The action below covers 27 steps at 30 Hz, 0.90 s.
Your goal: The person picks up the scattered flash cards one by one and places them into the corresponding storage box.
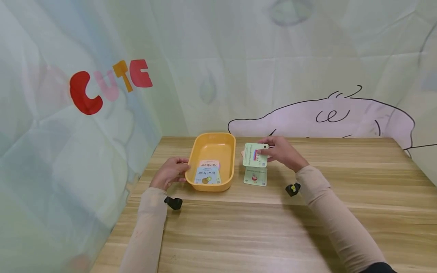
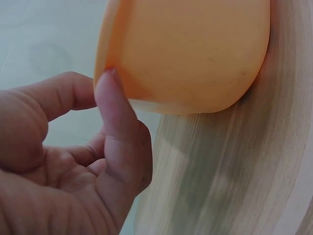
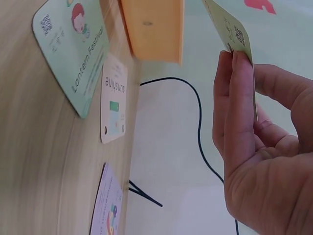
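My left hand (image 1: 170,172) grips the left rim of a yellow tray (image 1: 213,152); in the left wrist view, a fingertip lies over the rim's inner side. Inside the tray's near end, a blue kiwi fruit card (image 1: 207,175) overlaps a pink rainbow card (image 1: 213,162). Right of the tray, my right hand (image 1: 285,153) pinches a pale green card (image 1: 250,160) by its edge, raised above the table. Below it lies a green Lantern Festival card (image 1: 255,178). The right wrist view shows this card beside a cream sunshine card (image 3: 115,98), which the held card mostly hides in the head view.
A purple card (image 3: 105,208) lies farther along the wooden table (image 1: 232,235). Printed cloth (image 1: 205,64) hangs behind the table and along its left side. Each wrist wears a small black camera, like the left one (image 1: 174,203).
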Each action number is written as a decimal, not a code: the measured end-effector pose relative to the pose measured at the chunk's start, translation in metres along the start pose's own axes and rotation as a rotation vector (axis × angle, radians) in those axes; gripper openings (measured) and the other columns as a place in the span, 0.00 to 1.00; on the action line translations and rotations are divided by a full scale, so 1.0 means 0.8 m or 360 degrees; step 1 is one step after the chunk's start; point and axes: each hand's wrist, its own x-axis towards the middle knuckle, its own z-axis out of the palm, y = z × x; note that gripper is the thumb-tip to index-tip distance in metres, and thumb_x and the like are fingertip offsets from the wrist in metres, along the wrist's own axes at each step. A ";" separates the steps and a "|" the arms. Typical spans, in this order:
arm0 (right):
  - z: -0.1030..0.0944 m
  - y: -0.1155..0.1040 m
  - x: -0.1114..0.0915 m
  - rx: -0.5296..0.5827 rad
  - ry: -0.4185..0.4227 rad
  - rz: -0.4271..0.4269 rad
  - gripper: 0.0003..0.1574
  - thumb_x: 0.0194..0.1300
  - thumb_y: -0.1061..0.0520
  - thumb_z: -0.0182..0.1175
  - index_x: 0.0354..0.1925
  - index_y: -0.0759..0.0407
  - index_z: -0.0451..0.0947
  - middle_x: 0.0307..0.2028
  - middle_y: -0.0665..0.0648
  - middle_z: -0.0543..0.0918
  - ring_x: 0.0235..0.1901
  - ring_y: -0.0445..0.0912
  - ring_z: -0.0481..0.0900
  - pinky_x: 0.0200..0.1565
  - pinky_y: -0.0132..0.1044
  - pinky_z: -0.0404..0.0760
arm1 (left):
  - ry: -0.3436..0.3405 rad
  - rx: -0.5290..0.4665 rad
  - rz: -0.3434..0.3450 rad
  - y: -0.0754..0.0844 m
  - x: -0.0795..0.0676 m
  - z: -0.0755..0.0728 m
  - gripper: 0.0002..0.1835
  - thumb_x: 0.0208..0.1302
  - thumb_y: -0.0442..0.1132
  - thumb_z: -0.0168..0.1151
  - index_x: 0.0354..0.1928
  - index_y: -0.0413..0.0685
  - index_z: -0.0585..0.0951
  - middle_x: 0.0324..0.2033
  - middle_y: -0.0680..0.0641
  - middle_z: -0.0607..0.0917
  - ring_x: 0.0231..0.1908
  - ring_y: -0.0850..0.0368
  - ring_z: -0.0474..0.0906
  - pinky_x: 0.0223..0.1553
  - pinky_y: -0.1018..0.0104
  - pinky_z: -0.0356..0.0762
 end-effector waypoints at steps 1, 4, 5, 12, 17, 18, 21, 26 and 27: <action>0.000 -0.002 0.000 -0.0005 -0.0002 -0.0001 0.27 0.70 0.59 0.65 0.64 0.63 0.75 0.53 0.65 0.81 0.44 0.52 0.85 0.43 0.43 0.88 | 0.0001 0.0001 -0.0001 0.000 0.000 0.000 0.20 0.74 0.37 0.58 0.64 0.39 0.72 0.52 0.40 0.79 0.40 0.52 0.80 0.34 0.65 0.85; 0.002 -0.006 0.001 -0.0012 -0.0003 0.0001 0.26 0.69 0.57 0.66 0.63 0.61 0.75 0.53 0.63 0.82 0.45 0.52 0.86 0.44 0.43 0.88 | 0.0000 -0.0003 -0.0004 -0.001 0.001 0.000 0.20 0.74 0.37 0.58 0.64 0.39 0.72 0.52 0.40 0.79 0.40 0.52 0.80 0.35 0.65 0.85; 0.003 -0.008 0.002 -0.0014 -0.0006 -0.0002 0.26 0.69 0.57 0.66 0.63 0.61 0.76 0.53 0.63 0.82 0.45 0.52 0.86 0.44 0.43 0.88 | -0.0005 -0.0005 -0.0002 -0.002 0.001 0.000 0.20 0.74 0.37 0.58 0.64 0.39 0.72 0.52 0.40 0.79 0.40 0.52 0.80 0.35 0.65 0.85; 0.010 -0.016 0.006 -0.0024 -0.0026 -0.0027 0.24 0.69 0.57 0.66 0.61 0.60 0.77 0.53 0.61 0.82 0.45 0.53 0.85 0.43 0.43 0.88 | -0.0027 -0.0004 0.0024 -0.002 0.001 0.000 0.20 0.74 0.37 0.57 0.64 0.39 0.72 0.52 0.40 0.79 0.40 0.52 0.80 0.36 0.65 0.86; 0.015 -0.021 0.008 -0.0015 -0.0049 -0.0056 0.24 0.69 0.57 0.66 0.60 0.61 0.77 0.53 0.63 0.82 0.44 0.52 0.85 0.43 0.43 0.88 | -0.0015 -0.0005 0.0006 0.000 0.000 0.000 0.19 0.74 0.37 0.58 0.63 0.40 0.73 0.52 0.40 0.79 0.40 0.52 0.80 0.36 0.64 0.86; 0.016 -0.021 0.008 -0.0011 -0.0057 -0.0063 0.24 0.69 0.58 0.66 0.60 0.61 0.77 0.53 0.63 0.82 0.44 0.53 0.85 0.43 0.44 0.88 | -0.0020 -0.0001 0.0009 0.000 0.000 0.000 0.20 0.74 0.37 0.58 0.63 0.39 0.72 0.52 0.40 0.79 0.40 0.53 0.80 0.36 0.64 0.86; 0.020 -0.023 0.011 -0.0007 -0.0078 -0.0078 0.23 0.69 0.58 0.65 0.60 0.62 0.77 0.53 0.64 0.81 0.44 0.53 0.85 0.43 0.44 0.88 | -0.0025 0.0000 0.0008 0.000 0.000 0.000 0.20 0.74 0.37 0.58 0.63 0.39 0.72 0.52 0.40 0.79 0.39 0.53 0.80 0.37 0.63 0.86; 0.028 -0.027 0.015 0.0008 -0.0096 -0.0082 0.21 0.69 0.59 0.65 0.59 0.61 0.78 0.53 0.63 0.82 0.44 0.53 0.85 0.42 0.44 0.88 | -0.0028 -0.0003 0.0001 0.000 0.002 0.000 0.20 0.74 0.38 0.58 0.63 0.40 0.72 0.52 0.40 0.79 0.40 0.53 0.80 0.36 0.64 0.86; 0.030 -0.028 0.015 0.0006 -0.0097 -0.0079 0.21 0.69 0.59 0.65 0.58 0.61 0.78 0.53 0.62 0.82 0.44 0.52 0.85 0.42 0.44 0.88 | -0.0029 -0.0005 -0.0002 0.000 0.002 0.000 0.20 0.74 0.38 0.58 0.63 0.40 0.72 0.52 0.40 0.79 0.40 0.53 0.80 0.36 0.65 0.86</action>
